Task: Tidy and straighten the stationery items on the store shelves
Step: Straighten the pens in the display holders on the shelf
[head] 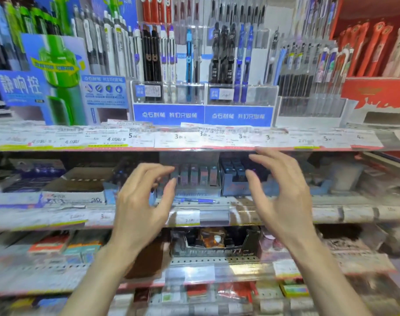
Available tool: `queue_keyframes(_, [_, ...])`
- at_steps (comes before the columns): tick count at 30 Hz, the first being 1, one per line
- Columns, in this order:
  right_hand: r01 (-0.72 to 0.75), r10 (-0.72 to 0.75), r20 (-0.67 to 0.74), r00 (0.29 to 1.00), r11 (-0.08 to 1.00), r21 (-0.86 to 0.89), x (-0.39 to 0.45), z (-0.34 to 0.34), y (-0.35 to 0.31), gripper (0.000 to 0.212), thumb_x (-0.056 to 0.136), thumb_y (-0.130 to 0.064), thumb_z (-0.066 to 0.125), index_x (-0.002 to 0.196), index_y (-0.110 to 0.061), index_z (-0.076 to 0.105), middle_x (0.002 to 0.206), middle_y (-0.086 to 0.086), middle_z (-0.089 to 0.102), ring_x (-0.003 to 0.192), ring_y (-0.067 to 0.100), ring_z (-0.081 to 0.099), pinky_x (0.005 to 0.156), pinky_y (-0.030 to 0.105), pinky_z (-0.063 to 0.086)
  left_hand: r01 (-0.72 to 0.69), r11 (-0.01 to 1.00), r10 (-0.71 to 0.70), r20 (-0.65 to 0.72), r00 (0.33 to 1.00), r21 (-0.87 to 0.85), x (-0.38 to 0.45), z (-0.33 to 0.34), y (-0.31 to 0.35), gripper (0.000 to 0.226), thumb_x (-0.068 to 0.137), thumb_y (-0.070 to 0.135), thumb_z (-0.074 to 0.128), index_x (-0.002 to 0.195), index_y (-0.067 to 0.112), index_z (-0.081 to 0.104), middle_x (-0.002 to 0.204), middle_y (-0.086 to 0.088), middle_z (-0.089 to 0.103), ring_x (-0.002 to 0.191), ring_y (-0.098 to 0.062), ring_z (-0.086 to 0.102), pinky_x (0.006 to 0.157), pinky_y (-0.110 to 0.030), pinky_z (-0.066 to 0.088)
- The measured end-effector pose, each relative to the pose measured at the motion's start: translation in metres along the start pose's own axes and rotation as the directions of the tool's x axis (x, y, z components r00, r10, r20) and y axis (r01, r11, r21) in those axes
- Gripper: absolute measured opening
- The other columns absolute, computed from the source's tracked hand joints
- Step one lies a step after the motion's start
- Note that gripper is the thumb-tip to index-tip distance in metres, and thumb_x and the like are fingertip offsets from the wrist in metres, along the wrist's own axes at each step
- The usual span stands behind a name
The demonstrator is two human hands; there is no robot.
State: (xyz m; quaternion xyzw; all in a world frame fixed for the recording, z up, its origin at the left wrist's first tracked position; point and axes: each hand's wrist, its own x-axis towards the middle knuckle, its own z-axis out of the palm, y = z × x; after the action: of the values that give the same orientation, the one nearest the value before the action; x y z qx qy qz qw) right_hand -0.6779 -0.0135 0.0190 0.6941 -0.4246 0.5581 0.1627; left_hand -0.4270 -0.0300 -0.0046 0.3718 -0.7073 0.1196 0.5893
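Stationery shop aisle — tiered retail shelves with price tags along the front rails, clear acrylic pen holders full of pens, blue promo signs, open display boxes of small items on the lower shelves — blurry there.

Single head-worn view: you look forward and slightly down from close range at the store shelves, facing them square-on; your left hand and right hand enter from the lower edge
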Motion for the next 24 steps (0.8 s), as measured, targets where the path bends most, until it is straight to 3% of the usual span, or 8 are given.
queue_keyframes(3, [-0.058,0.058,0.023,0.998,0.998,0.008,-0.033,0.013,0.013,0.025,0.091,-0.016,0.065,0.115,-0.007,0.066,0.117,0.004,0.064,0.114,0.019,0.058,0.100,0.032,0.045,0.153,0.988,-0.155,0.111,0.982,0.024,-0.029,0.006,-0.021,0.018,0.092,0.024,0.060,0.107,0.016,0.066,0.100,0.006,0.059,0.086,-0.013,0.060,0.077,-0.027,0.048])
queue_keyframes(7, [-0.244,0.260,0.233,0.937,0.965,-0.094,-0.058,0.031,0.043,0.018,0.092,-0.022,0.066,0.110,-0.017,0.065,0.108,-0.006,0.061,0.103,0.015,0.057,0.087,0.023,0.040,0.261,0.949,-0.304,0.307,0.902,0.175,-0.051,0.016,-0.048,0.021,0.093,0.031,0.057,0.111,0.022,0.063,0.105,0.012,0.056,0.094,-0.012,0.059,0.078,-0.030,0.047])
queue_keyframes(11, [-0.243,0.312,0.373,0.874,0.945,-0.221,-0.059,0.044,0.061,0.018,0.092,-0.030,0.063,0.107,-0.021,0.067,0.096,-0.012,0.057,0.092,0.012,0.053,0.077,0.024,0.035,0.154,0.938,-0.273,0.383,0.882,0.311,-0.048,0.022,-0.056,0.024,0.094,0.031,0.052,0.112,0.019,0.064,0.104,0.009,0.058,0.098,-0.015,0.053,0.077,-0.031,0.046])
queue_keyframes(15, [-0.154,0.259,0.420,0.870,0.951,-0.267,-0.044,0.053,0.057,0.014,0.093,-0.033,0.061,0.097,-0.022,0.070,0.088,-0.012,0.060,0.088,0.011,0.044,0.077,0.028,0.035,0.031,0.922,-0.202,0.414,0.888,0.385,-0.035,0.025,-0.060,0.021,0.095,0.027,0.054,0.107,0.016,0.066,0.098,0.004,0.062,0.093,-0.018,0.051,0.072,-0.032,0.045])
queue_keyframes(19, [-0.102,0.189,0.588,0.786,0.979,-0.179,-0.028,0.068,0.043,0.019,0.096,-0.039,0.054,0.100,-0.028,0.069,0.098,-0.013,0.063,0.093,0.010,0.047,0.087,0.031,0.041,-0.021,0.909,-0.197,0.474,0.858,0.417,-0.031,0.027,-0.061,0.032,0.095,0.035,0.042,0.103,0.018,0.068,0.097,0.006,0.064,0.092,-0.019,0.051,0.075,-0.037,0.047])
queue_keyframes(24, [-0.088,0.130,0.697,0.705,0.991,-0.096,-0.021,0.083,0.035,0.027,0.096,-0.047,0.052,0.100,-0.028,0.070,0.098,-0.015,0.063,0.092,0.008,0.051,0.080,0.026,0.041,-0.068,0.912,-0.180,0.546,0.818,0.404,-0.031,0.026,-0.061,0.032,0.097,0.037,0.038,0.095,0.024,0.068,0.100,0.012,0.065,0.090,-0.015,0.051,0.078,-0.035,0.044])
